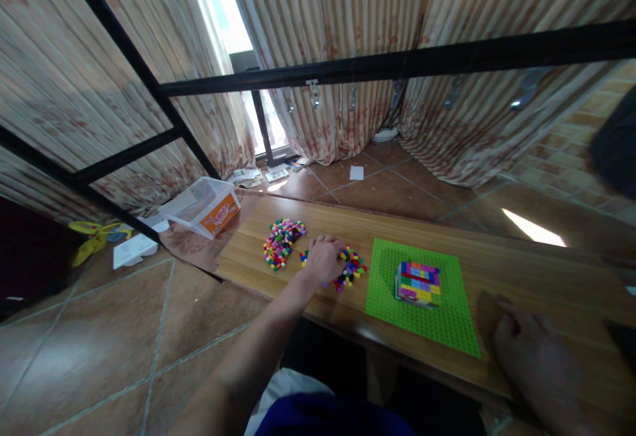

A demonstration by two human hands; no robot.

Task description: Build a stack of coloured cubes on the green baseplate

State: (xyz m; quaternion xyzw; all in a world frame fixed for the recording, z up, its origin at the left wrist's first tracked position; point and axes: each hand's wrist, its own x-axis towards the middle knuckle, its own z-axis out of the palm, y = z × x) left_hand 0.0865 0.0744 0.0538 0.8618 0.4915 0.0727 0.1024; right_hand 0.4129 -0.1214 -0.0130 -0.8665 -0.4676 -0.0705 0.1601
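My left hand (324, 260) reaches over a pile of small colourful bricks (352, 267), fingers bent down among them; their tips are hidden, so whatever they hold cannot be made out. A second brick pile (281, 242) lies further left on the wooden table. To the right of the piles is a green baseplate (387, 313), bearing a block-shaped build (418, 283) of many coloured bricks. My right hand (531, 350) rests at the table's right part, beside the baseplate, blurred, with its fingers curled in.
The wooden table (501, 264) runs across the view. A clear plastic bin (206, 207) with an orange label stands beyond its left end. Black metal bars (348, 68) cross in front of the curtains (338, 12). A white paper (356, 173) lies on the tiled floor.
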